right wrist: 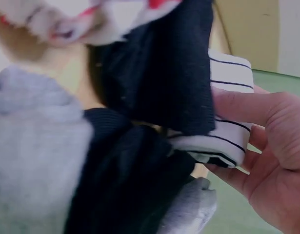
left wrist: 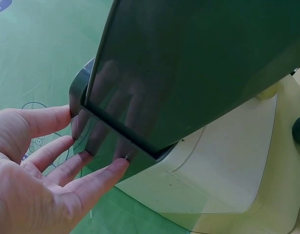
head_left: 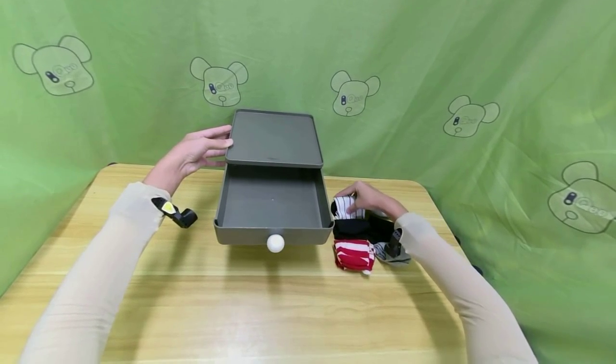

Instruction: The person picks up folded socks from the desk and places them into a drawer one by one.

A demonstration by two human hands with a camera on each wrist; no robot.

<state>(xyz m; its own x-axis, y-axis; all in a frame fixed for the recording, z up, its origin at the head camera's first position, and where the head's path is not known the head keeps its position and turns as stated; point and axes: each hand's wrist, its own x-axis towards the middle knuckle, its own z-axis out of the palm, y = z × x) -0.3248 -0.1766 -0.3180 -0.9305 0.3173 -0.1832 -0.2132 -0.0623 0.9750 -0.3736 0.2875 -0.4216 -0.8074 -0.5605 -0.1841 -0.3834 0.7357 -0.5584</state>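
A dark grey drawer box [head_left: 276, 139] stands with its drawer [head_left: 250, 234] pulled out; a white knob [head_left: 275, 243] sits on the drawer's front. My left hand [head_left: 190, 150] rests its fingertips on the box's left side, fingers spread and mostly straight in the left wrist view. To the drawer's right, my right hand [head_left: 370, 197] pinches a folded white sock with black stripes [right wrist: 232, 74] between thumb and fingers. Folded black socks [right wrist: 164, 73] lie beside it, next to a red-and-white striped sock bundle [head_left: 353, 254] and grey socks [right wrist: 35, 156].
Everything stands on a light wooden table [head_left: 289, 310]. A green curtain [head_left: 289, 32] printed with bear faces hangs behind and around the table. The opened drawer juts toward the front of the table, just left of the socks.
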